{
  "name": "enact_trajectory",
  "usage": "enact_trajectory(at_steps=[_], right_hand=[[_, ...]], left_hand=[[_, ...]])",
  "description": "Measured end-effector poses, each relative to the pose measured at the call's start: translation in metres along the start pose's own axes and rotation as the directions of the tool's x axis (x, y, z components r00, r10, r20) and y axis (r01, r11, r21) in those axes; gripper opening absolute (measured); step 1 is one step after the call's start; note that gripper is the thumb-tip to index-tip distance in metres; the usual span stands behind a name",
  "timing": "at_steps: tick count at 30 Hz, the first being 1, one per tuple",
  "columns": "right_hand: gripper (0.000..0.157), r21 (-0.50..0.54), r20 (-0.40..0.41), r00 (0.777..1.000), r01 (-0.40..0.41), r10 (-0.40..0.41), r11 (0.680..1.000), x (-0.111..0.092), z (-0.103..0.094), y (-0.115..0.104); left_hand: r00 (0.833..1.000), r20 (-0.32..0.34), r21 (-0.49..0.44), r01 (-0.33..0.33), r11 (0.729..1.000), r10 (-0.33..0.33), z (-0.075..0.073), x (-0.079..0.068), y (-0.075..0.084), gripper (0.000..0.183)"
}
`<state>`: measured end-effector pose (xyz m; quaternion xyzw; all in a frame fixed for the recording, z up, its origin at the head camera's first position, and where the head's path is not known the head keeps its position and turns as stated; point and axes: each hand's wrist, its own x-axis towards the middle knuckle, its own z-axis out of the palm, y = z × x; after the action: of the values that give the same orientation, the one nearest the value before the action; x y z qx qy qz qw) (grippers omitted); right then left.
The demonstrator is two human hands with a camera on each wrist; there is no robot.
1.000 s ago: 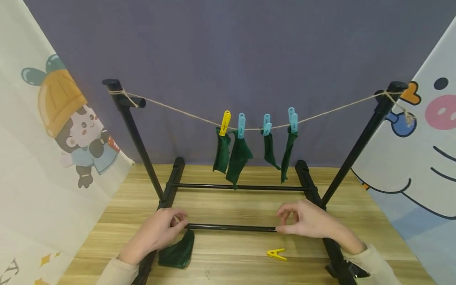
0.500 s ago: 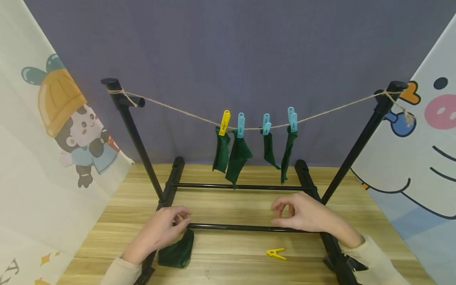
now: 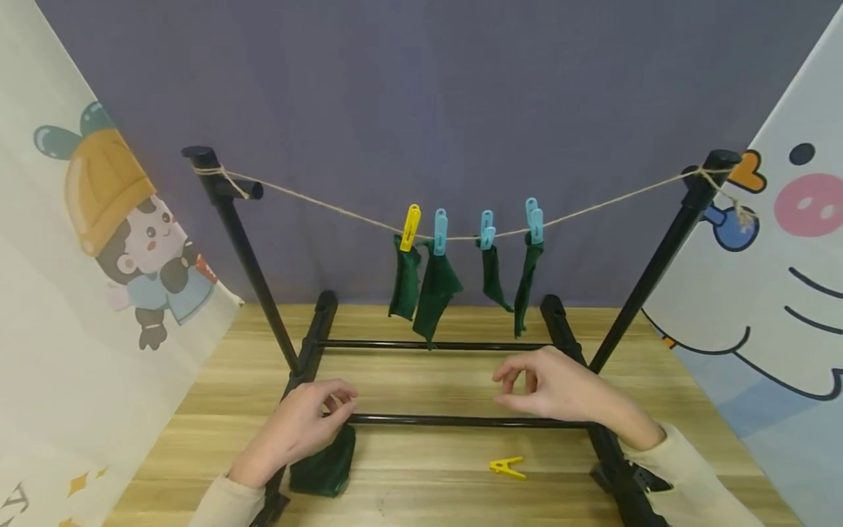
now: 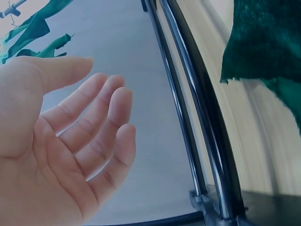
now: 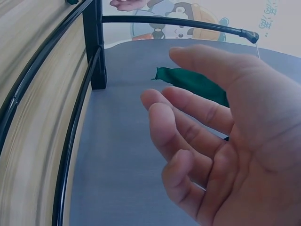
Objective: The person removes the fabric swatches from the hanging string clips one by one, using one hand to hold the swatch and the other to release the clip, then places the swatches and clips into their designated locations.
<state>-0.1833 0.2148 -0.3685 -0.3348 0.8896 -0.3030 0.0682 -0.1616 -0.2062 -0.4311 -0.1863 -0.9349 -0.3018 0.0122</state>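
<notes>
My left hand (image 3: 306,417) hovers by the left end of the front black bar, its fingers loosely bent and holding nothing; the left wrist view shows the bare palm (image 4: 61,136). Partly behind it on the table lies a dark green cloth (image 3: 323,465). My right hand (image 3: 553,388) is over the right part of the bar, thumb and fingers apart around nothing. A yellow clothespin (image 3: 507,467) lies on the table in front of the bar. Farther back, several green cloth pieces (image 3: 437,293) hang from a string (image 3: 316,205), pinned by a yellow clothespin (image 3: 410,228) and several blue clothespins (image 3: 440,233).
A black rack stands on the wooden table (image 3: 421,454), with a left post (image 3: 253,271), a right post (image 3: 658,271) and two low crossbars (image 3: 454,421). A grey curtain (image 3: 428,95) is behind it. Printed cartoon sheets (image 3: 790,293) flank both sides.
My right hand has lifted off the front bar and shifted slightly left and back. My left hand has drifted a little to the right. The hanging cloths and the loose clothespin stay put.
</notes>
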Motion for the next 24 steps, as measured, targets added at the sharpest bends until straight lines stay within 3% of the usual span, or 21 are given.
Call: enact_trajectory(at_steps=[15, 24], right_hand=[[0.017, -0.069, -0.141, 0.989, 0.038, -0.047, 0.997, 0.006, -0.006, -0.011], [0.015, -0.040, -0.157, 0.984, 0.077, -0.083, 0.996, 0.017, -0.008, -0.015]], left_hand=[[0.999, 0.048, -0.165, 0.009, 0.986, -0.001, 0.003, 0.007, 0.005, 0.017], [0.999, 0.004, -0.200, -0.036, 0.979, 0.038, 0.000, 0.012, 0.014, 0.017]])
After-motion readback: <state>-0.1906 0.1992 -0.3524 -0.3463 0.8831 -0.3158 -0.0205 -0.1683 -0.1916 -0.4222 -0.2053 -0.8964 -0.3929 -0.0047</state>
